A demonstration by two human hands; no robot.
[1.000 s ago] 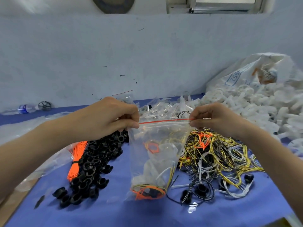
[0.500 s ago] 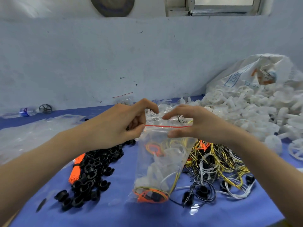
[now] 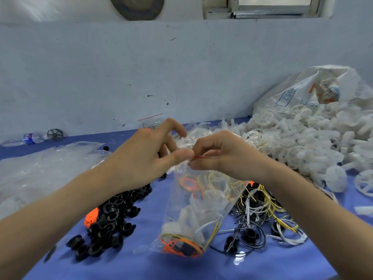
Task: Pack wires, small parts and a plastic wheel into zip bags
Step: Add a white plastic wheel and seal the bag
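A clear zip bag with a red seal line stands on the blue table, holding coiled orange, yellow and white wires and white plastic parts. My left hand and my right hand meet at the bag's top edge. The right thumb and forefinger pinch the red zip strip. The left thumb presses the strip next to them, with the left forefinger raised. A heap of white plastic wheels lies to the right. Loose wires lie beside the bag.
Black small parts and an orange wire bundle lie left of the bag. Empty clear bags are spread at far left. A white sack leans on the wall. A bottle and a dark wheel sit at back left.
My hands were apart at the two ends of the zip strip. They have slid together along it and now meet near the middle of the bag's top.
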